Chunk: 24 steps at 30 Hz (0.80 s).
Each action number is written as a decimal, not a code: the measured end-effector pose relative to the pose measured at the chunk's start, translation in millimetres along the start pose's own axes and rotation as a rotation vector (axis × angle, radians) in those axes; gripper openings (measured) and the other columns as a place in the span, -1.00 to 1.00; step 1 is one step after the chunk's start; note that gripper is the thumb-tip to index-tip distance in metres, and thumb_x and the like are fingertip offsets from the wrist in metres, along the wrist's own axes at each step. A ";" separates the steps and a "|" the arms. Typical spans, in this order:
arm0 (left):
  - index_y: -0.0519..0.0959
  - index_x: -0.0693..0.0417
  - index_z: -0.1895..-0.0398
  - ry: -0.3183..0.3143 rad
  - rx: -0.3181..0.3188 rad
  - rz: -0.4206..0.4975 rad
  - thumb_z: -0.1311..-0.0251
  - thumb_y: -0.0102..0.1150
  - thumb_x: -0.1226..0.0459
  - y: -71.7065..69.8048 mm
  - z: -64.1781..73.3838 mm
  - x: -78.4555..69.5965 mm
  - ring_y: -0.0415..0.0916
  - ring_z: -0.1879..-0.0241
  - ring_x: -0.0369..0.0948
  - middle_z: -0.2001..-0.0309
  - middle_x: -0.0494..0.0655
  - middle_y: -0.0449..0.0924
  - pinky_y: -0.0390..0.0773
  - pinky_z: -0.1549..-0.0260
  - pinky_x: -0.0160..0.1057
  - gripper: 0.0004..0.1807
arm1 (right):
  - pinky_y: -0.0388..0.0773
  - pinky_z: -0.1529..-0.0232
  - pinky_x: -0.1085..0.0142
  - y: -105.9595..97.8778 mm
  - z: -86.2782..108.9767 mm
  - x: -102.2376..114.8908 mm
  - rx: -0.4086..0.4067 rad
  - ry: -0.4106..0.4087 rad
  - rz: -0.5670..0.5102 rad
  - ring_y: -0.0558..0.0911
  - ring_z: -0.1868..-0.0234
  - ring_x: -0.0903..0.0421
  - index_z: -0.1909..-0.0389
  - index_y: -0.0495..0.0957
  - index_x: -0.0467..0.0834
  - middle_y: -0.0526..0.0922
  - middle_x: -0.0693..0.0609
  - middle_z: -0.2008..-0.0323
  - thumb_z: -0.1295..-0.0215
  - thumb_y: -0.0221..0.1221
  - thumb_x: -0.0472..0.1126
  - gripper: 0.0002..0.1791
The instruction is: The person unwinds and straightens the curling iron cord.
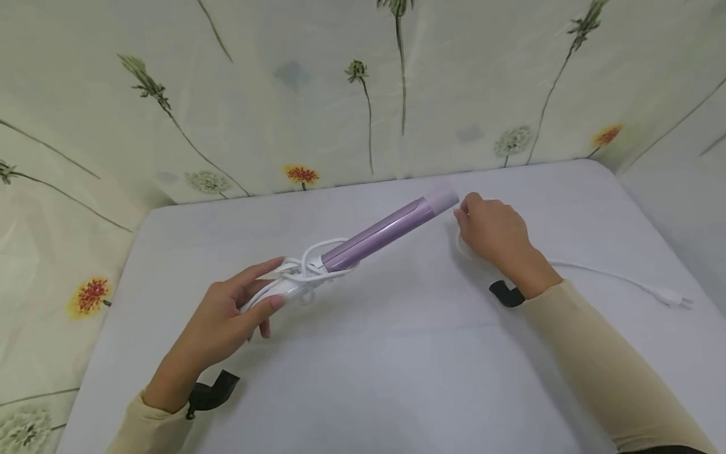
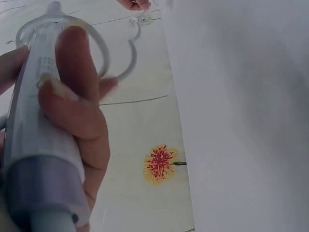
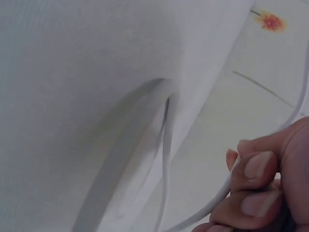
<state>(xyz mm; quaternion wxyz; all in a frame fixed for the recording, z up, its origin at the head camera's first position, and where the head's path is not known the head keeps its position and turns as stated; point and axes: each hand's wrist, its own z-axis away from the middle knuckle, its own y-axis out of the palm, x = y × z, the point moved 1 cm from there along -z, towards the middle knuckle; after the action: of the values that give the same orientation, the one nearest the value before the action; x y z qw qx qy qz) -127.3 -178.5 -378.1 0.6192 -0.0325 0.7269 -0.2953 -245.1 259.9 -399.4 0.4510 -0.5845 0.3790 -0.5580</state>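
Note:
A curling iron point(image 1: 391, 232) with a lavender barrel and white handle is held above the table, its pale tip pointing up to the right. My left hand point(image 1: 227, 315) grips the handle. Loops of white cord point(image 1: 309, 268) lie around the iron where handle meets barrel. Seen in the left wrist view, the handle point(image 2: 41, 116) has a lavender collar at its lower end. Off the tip's right side, my right hand point(image 1: 493, 230) pinches the cord; in the right wrist view, curled fingers point(image 3: 248, 205) hold this white cord point(image 3: 207, 209).
The cord runs right from under my right hand to a two-pin plug point(image 1: 672, 297) on the white-covered table point(image 1: 397, 378). Behind stands a flower-patterned curtain or wall covering point(image 1: 255, 94). Black wrist mounts point(image 1: 212, 392) jut from both sleeves.

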 end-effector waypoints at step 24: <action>0.59 0.01 -0.29 0.090 0.172 -0.039 -0.45 0.29 0.29 11.9 -3.0 2.9 0.51 0.61 -0.24 0.21 -0.25 0.74 0.54 0.66 -0.24 -0.62 | 0.49 0.26 0.08 -2.3 0.9 -21.3 0.150 -0.158 -0.162 0.57 0.28 -0.07 -0.28 0.48 -0.25 0.66 -0.18 0.18 -0.58 0.08 -0.19 -0.63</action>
<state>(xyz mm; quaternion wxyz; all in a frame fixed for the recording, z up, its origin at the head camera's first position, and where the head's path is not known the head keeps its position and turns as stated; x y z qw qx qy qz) -126.9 -168.7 -386.1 0.5806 0.0199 0.7252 -0.3696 -246.2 280.8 -403.8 0.4753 -0.6201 0.2511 -0.5714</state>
